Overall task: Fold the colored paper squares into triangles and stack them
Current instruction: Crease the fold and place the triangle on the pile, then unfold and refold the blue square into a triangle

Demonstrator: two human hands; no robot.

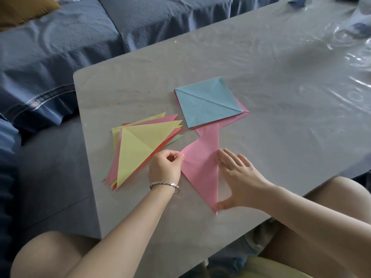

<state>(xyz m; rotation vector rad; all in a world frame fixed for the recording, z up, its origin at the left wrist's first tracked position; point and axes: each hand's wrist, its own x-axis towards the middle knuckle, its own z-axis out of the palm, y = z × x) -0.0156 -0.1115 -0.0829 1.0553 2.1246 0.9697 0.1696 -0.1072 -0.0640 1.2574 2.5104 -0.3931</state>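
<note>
Head view looks down on a grey table, where a pink paper, folded into a long triangle, lies flat near the front edge between the two hands. The left hand pinches the triangle's left corner between thumb and fingertip. The right hand is spread, with straight fingers resting on the long right edge and the thumb down by the lower tip, grasping nothing. Toward the table's left edge sits the pile of folded triangles, a yellow one on top and the others fanned loosely beneath it. Farther in, near the middle, is the pile of unfolded squares, with a creased blue sheet uppermost. The paper looks thin, very light and limp, so it would likely slide on the smooth tabletop and spring open along the fold unless pressed. A corner pinch like the left hand's seems the safest hold for lifting it, with flat fingers along the crease to sharpen it first. Squeezing the middle would risk stray wrinkles.
</note>
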